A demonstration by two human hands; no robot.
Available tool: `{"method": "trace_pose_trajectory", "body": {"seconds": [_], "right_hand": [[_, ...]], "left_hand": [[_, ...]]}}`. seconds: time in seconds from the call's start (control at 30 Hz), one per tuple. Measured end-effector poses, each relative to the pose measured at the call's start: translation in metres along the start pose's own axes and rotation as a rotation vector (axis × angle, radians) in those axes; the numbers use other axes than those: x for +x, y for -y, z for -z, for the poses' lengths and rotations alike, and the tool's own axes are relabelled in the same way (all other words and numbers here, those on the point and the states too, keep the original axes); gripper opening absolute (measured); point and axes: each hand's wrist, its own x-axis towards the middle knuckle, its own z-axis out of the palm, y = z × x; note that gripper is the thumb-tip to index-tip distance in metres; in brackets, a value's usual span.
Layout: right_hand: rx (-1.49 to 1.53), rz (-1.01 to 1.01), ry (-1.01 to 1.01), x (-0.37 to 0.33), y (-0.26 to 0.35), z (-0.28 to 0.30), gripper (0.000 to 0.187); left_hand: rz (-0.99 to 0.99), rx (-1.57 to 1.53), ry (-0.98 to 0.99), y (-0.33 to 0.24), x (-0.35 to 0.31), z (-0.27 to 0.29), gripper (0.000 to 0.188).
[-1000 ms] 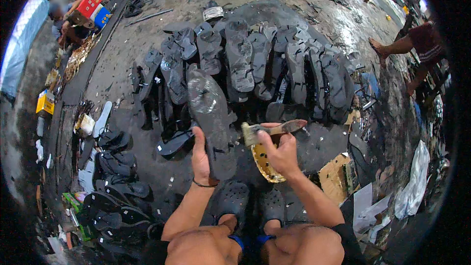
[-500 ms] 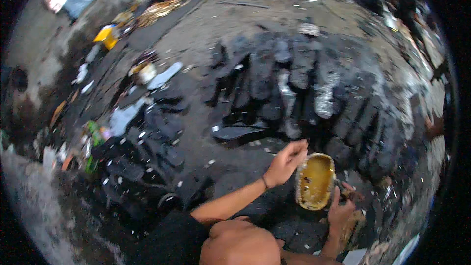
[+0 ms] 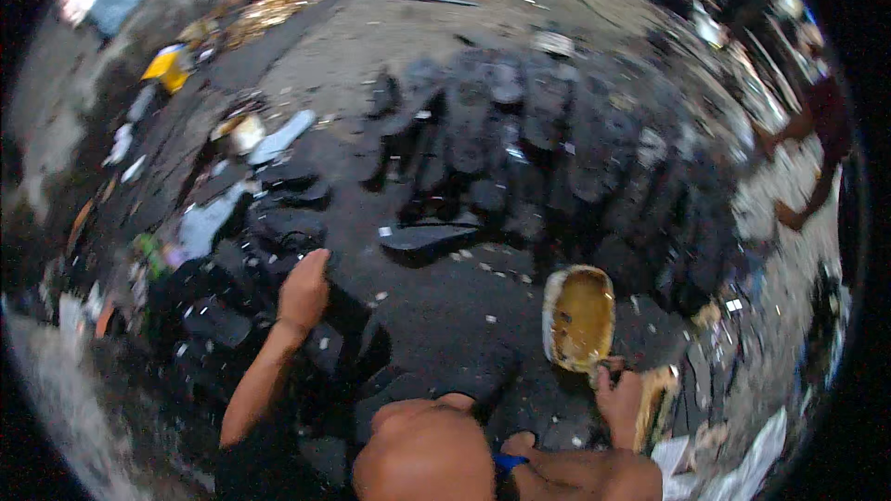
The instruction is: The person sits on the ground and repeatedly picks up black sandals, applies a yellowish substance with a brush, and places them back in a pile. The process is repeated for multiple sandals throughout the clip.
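My left hand (image 3: 304, 289) reaches over a pile of dark flip-flop pieces (image 3: 223, 320) on the left, its fingers drawn together at the pile's edge. Whatever they may grip is lost against the black. On the right, my right hand (image 3: 619, 394) is closed, fingertips at the near end of an oblong tub (image 3: 582, 318) of yellowish, glue-like stuff. What sits in those fingers is too small and blurred to name. Ahead, several dark shoe soles (image 3: 469, 116) lie in close rows, with one sole (image 3: 432, 237) lying crosswise at their near edge.
Pale sole-shaped pieces (image 3: 283, 137) lie at the left beside a whitish can (image 3: 247, 133). A yellow container (image 3: 167, 68) stands farther back. Another person's arms (image 3: 794, 134) show at the right edge. White scraps dot the dark ground (image 3: 436, 306).
My left hand has swung left, from beside the tub to the dark pile. My right hand has moved in against the tub's near end. Another person's arms have come into view at the right.
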Motion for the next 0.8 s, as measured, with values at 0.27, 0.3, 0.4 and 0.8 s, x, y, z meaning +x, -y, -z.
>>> {"method": "trace_pose_trajectory", "body": {"seconds": [0.27,0.3,0.4,0.8], "right_hand": [[-0.013,0.023,0.055,-0.004,0.016,-0.014,0.030],[-0.014,0.063,0.052,-0.003,0.016,-0.013,0.031],[-0.156,-0.033,0.247,-0.016,0.017,0.003,0.033],[1.183,-0.128,0.156,0.036,0.084,0.031,0.029]], "left_hand": [[-0.297,-0.614,0.543,-0.152,-0.050,-0.011,0.068],[-0.542,-0.368,0.537,-0.155,-0.059,-0.028,0.065],[-0.399,-0.395,0.743,-0.150,-0.067,-0.037,0.069],[-0.325,-0.840,0.732,-0.236,0.017,-0.126,0.069]]}}
